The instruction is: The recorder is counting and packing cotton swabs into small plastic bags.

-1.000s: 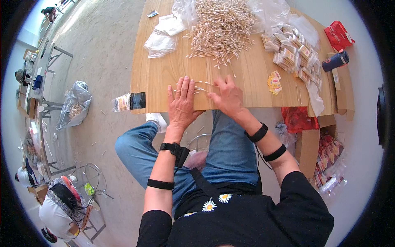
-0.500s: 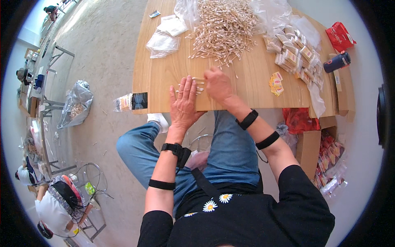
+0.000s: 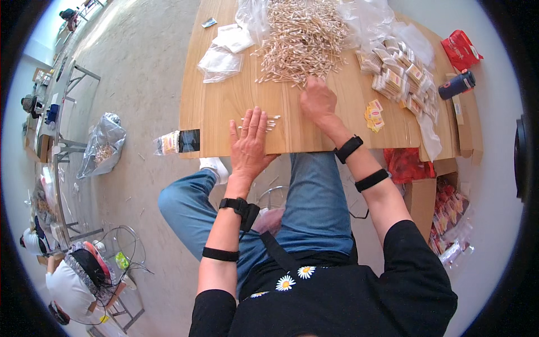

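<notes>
My left hand [image 3: 249,145] lies flat on the wooden table, fingers stretched out over a small group of cotton swabs [image 3: 273,122]. Their tips stick out on both sides of the fingers. Farther up and to the right, my right hand [image 3: 319,102] has its fingers curled in a pinch at the near edge of a big heap of cotton swabs [image 3: 306,39]. Its fingertips touch or nearly touch the swabs there; what they hold, if anything, is hidden.
Clear plastic bags [image 3: 222,63] lie left of the heap. Packed swab packets [image 3: 396,73] are piled at right, near yellow cards [image 3: 374,115] and a dark blue bottle [image 3: 457,85]. A swab pack [image 3: 167,142] overhangs the left edge. A person [image 3: 73,281] sits at lower left.
My right hand has moved away from the left hand, up and to the right, to the heap's near edge. The left hand stays flat over the small group of swabs.
</notes>
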Demonstrator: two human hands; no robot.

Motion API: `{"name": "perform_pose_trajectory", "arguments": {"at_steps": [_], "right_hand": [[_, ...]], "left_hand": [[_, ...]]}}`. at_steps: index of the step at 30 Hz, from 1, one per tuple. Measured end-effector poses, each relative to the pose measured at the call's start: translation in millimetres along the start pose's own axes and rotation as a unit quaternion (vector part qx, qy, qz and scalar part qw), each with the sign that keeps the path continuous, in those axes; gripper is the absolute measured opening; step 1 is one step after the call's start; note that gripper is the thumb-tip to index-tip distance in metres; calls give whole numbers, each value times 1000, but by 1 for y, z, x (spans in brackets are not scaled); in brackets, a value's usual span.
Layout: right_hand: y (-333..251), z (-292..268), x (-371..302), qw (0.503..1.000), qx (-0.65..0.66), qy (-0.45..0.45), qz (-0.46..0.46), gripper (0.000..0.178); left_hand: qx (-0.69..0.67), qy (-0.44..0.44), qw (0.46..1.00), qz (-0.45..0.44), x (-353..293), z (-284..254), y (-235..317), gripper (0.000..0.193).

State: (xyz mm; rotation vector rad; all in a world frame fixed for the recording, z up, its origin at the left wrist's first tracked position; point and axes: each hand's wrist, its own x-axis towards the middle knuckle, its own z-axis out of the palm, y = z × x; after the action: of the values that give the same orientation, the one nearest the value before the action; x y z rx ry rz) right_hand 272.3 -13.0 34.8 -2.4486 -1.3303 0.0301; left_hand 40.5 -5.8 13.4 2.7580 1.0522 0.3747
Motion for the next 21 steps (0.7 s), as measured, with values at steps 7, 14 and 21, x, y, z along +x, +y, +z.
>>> {"name": "perform_pose_trajectory", "arguments": {"at_steps": [7,14,21], "right_hand": [[31,0,-9,999,22,8,-44,14],[45,-7,-11,986,161,29,-41,11],[52,-8,-14,978,209,6,6,12]], "left_hand": [[8,10,1000,1,-1,2,-2,113],[6,13,1000,4,0,4,-1,112],[3,23,1000,6,0,4,-1,109]]}}
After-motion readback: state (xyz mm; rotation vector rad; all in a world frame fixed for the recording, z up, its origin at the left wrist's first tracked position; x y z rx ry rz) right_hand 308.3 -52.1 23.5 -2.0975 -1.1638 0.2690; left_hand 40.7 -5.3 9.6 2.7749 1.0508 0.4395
